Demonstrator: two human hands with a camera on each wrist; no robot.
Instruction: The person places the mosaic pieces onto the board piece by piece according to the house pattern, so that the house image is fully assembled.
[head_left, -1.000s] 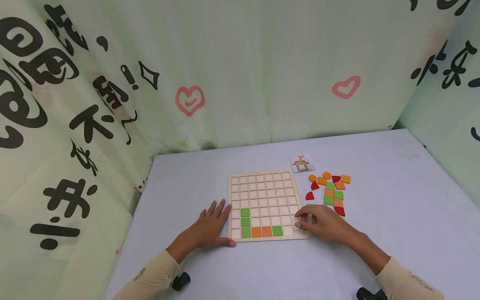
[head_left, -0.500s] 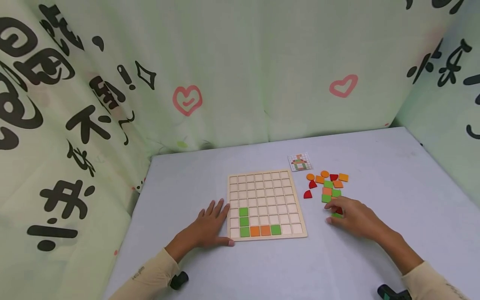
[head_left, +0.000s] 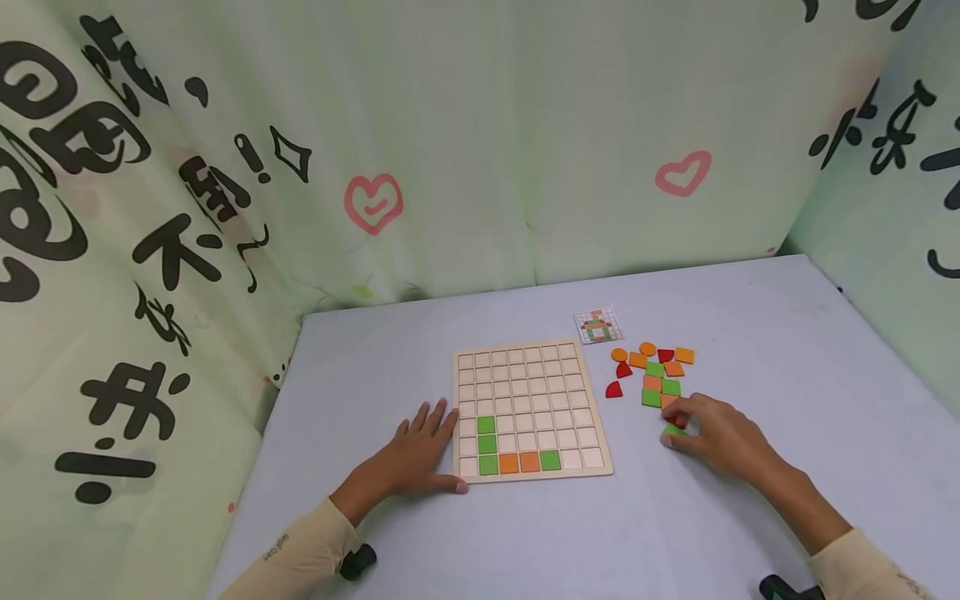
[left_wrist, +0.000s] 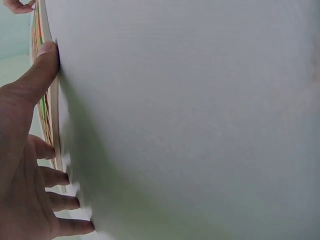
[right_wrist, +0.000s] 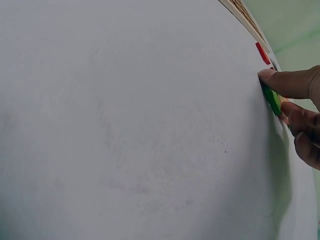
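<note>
A wooden grid board (head_left: pixel 525 387) lies on the table. Several green tiles (head_left: pixel 487 444) and two orange tiles (head_left: pixel 519 462) sit in its lower cells. My left hand (head_left: pixel 415 457) rests with fingers spread at the board's left edge, the thumb by the lower corner; the left wrist view shows the thumb against the board's side (left_wrist: pixel 55 112). To the right of the board, my right hand (head_left: pixel 718 437) pinches a green tile (right_wrist: pixel 271 99) between thumb and fingers, low at the near end of the loose pieces. The fingers partly hide a red piece beside it.
Loose orange, green and red pieces (head_left: pixel 652 383) lie right of the board, among them round orange discs (head_left: pixel 648 348) and red quarter-circles (head_left: pixel 614 389). A small pattern card (head_left: pixel 598 325) lies behind the board's right corner. A printed curtain (head_left: pixel 465 150) hangs behind the white table (head_left: pixel 390 358).
My right hand has moved from the board's lower right side to the near end of the loose pieces and taken hold of a green tile. The left hand has stayed put.
</note>
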